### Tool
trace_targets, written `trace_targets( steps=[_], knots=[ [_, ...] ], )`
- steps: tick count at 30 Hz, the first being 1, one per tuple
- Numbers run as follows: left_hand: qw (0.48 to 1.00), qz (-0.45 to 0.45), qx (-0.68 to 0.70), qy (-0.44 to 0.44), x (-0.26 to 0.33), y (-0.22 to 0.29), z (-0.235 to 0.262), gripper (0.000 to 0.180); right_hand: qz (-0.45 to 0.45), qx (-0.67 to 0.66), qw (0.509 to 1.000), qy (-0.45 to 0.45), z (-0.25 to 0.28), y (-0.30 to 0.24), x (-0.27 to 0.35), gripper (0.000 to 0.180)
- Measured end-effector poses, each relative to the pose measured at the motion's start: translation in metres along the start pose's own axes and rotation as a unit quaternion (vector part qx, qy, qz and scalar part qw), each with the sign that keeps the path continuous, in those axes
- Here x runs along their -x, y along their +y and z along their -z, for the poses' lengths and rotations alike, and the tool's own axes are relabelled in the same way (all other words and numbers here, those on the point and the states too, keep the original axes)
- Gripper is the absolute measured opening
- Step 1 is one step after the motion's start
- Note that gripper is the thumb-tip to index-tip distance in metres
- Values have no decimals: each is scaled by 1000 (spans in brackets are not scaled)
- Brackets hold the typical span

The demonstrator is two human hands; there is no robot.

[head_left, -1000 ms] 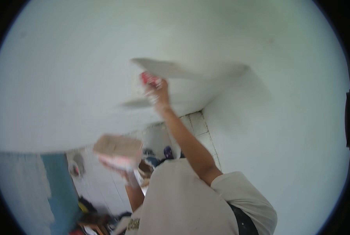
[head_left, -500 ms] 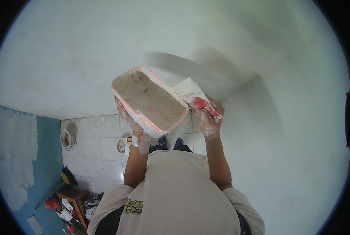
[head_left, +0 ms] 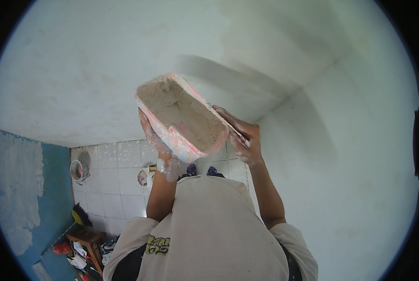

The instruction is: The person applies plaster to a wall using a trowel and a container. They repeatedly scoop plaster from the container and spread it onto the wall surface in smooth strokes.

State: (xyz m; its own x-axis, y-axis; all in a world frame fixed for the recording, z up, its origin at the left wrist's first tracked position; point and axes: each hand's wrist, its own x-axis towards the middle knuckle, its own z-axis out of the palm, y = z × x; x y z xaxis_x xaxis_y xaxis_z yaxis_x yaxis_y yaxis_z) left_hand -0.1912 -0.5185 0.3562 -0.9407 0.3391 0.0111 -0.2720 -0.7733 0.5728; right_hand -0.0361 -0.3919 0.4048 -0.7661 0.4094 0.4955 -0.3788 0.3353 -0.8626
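Observation:
My left hand [head_left: 155,138], smeared with white, holds a long plastic tub [head_left: 185,146] from its left side, the fingers partly hidden underneath. The tub is tilted, its pink-and-white walls crusted with dried filler. Inside lies grey-beige putty [head_left: 183,110] with a rough surface and a small pink spot. In my right hand [head_left: 250,149] is a flat putty knife [head_left: 241,136], seen nearly edge-on against the tub's right rim. Its tip is hard to make out there. White residue covers the right fingers too.
A pale wall [head_left: 101,70] stands in front, meeting another at a corner on the right. On the tiled floor [head_left: 106,180] are a bucket [head_left: 79,171] and a small container [head_left: 143,177]. A broom [head_left: 81,215] and a cluttered wooden stool [head_left: 85,235] stand lower left by a blue wall [head_left: 57,187].
My right hand has turned the putty knife from broad side showing to nearly edge-on, along the tub's right rim. The tub has tilted slightly, and the putty surface looks more disturbed.

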Motion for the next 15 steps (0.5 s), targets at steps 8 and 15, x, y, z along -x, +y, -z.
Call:
trace_targets(
  steps=[8, 15],
  knots=[
    [999, 38, 26, -23, 18, -27, 5, 49, -48, 19, 999, 4, 26, 18, 27, 44],
    [996, 69, 45, -18, 28, -61, -10, 49, -70, 13, 997, -8, 64, 29, 39, 46]
  ],
)
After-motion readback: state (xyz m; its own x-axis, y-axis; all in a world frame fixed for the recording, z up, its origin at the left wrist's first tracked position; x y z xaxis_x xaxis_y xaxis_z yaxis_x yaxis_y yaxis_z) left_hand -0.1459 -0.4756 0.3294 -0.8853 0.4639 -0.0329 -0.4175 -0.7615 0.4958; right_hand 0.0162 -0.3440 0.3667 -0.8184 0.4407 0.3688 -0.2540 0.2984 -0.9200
